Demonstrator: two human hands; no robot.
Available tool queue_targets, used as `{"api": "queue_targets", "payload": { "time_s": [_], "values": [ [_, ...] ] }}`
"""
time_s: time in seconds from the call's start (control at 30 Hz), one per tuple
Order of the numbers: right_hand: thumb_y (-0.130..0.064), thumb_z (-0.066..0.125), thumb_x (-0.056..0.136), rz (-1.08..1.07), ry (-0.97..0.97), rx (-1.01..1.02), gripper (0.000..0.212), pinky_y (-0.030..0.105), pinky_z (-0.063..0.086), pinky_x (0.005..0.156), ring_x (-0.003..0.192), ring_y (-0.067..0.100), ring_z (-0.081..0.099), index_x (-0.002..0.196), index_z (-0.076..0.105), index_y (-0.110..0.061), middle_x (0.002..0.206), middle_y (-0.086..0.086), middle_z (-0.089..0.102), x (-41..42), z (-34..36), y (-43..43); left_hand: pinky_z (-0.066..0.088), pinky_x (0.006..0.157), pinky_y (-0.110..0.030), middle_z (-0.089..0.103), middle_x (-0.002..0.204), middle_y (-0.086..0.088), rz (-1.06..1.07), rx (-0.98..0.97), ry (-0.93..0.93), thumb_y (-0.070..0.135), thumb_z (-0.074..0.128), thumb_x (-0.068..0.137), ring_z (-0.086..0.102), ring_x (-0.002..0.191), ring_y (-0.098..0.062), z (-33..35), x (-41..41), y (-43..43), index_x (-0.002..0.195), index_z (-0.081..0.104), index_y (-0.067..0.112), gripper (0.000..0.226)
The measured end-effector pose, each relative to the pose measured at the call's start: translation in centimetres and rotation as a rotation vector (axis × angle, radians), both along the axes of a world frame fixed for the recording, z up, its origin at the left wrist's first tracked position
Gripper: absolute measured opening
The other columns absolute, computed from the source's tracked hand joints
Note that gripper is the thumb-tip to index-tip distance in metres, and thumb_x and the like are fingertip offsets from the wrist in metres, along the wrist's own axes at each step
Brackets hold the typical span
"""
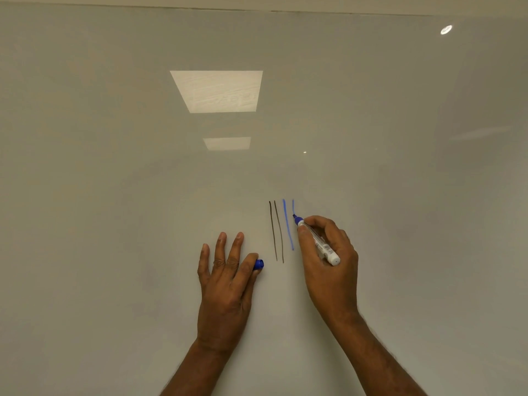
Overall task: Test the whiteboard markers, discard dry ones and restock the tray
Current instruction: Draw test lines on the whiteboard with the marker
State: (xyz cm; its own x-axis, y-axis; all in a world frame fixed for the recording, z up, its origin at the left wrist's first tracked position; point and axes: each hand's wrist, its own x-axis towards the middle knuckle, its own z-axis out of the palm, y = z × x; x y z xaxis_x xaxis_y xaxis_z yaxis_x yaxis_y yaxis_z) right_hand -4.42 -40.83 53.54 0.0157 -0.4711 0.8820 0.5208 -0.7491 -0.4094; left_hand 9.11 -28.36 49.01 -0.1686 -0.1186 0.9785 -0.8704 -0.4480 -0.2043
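My right hand [328, 252] grips an uncapped blue whiteboard marker [320, 242] with a white barrel. Its blue tip touches the whiteboard [143, 195] at the lower end of a short blue stroke [293, 207]. To the left of that stroke stand a longer blue line [288, 224] and two thin black lines [276, 230]. My left hand [225, 278] rests on the board with three fingers spread straight. The marker's blue cap [259, 264] is pinched between its thumb and forefinger.
The glossy whiteboard fills nearly the whole view and reflects two ceiling light panels [218, 91] and a small round lamp [446, 29]. Its top edge [257, 9] runs along the top of the frame. No tray or other markers are in view.
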Motion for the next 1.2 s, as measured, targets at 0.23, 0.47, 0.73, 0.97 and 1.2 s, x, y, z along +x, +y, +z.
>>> {"api": "queue_targets", "payload": {
  "time_s": [0.23,0.47,0.73,0.97,1.2],
  "values": [
    [-0.056,0.057,0.084,0.038,0.073,0.106,0.030,0.038,0.058,0.078,0.089,0.014,0.064,0.107,0.065,-0.039,0.095,-0.008,0.066,-1.3,-6.4,0.0,0.021,0.123,-0.061,0.049,0.153,-0.014,0.001,-0.001,0.014,0.028,0.053,0.103,0.034,0.151,-0.036,-0.1,-0.1,0.0,0.127,0.070,0.007,0.036],
    [-0.028,0.067,0.082,0.220,0.101,0.198,0.015,0.019,0.055,0.063,0.072,0.022,0.068,0.093,0.065,-0.017,0.079,0.003,0.071,-3.3,-7.8,1.2,0.017,0.126,-0.056,0.050,0.152,-0.011,-0.085,0.000,0.061,0.027,0.054,0.102,0.032,0.152,-0.030,0.0,-0.2,0.2,0.130,0.067,0.007,0.037],
    [-0.019,0.068,0.085,0.395,0.155,0.128,0.020,0.017,0.054,0.072,0.084,0.011,0.068,0.105,0.069,-0.016,0.092,-0.006,0.071,-6.3,-7.8,4.9,0.034,0.116,-0.016,0.060,0.142,0.012,-0.503,-0.122,0.580,0.037,0.052,0.102,0.048,0.141,-0.009,-0.2,-6.6,2.8,0.137,0.059,0.028,0.037],
    [-0.066,0.056,0.082,0.484,0.209,0.112,0.054,0.027,0.057,0.087,0.109,0.009,0.066,0.118,0.066,-0.028,0.114,-0.015,0.071,-7.2,-8.3,7.9,0.055,0.094,-0.042,0.078,0.108,-0.010,-1.112,-0.355,1.149,0.022,0.043,0.109,0.075,0.103,-0.028,1.2,-10.8,5.1,0.127,0.058,0.012,0.025],
    [-0.048,0.053,0.089,0.516,0.237,0.053,0.041,0.028,0.056,0.089,0.112,0.006,0.063,0.120,0.066,-0.024,0.116,-0.019,0.069,-7.7,-8.5,10.4,0.061,0.092,-0.045,0.073,0.118,-0.023,-1.402,-0.344,1.328,0.019,0.041,0.108,0.071,0.111,-0.037,0.5,-12.6,7.3,0.134,0.057,0.012,0.032]
  ]
}}
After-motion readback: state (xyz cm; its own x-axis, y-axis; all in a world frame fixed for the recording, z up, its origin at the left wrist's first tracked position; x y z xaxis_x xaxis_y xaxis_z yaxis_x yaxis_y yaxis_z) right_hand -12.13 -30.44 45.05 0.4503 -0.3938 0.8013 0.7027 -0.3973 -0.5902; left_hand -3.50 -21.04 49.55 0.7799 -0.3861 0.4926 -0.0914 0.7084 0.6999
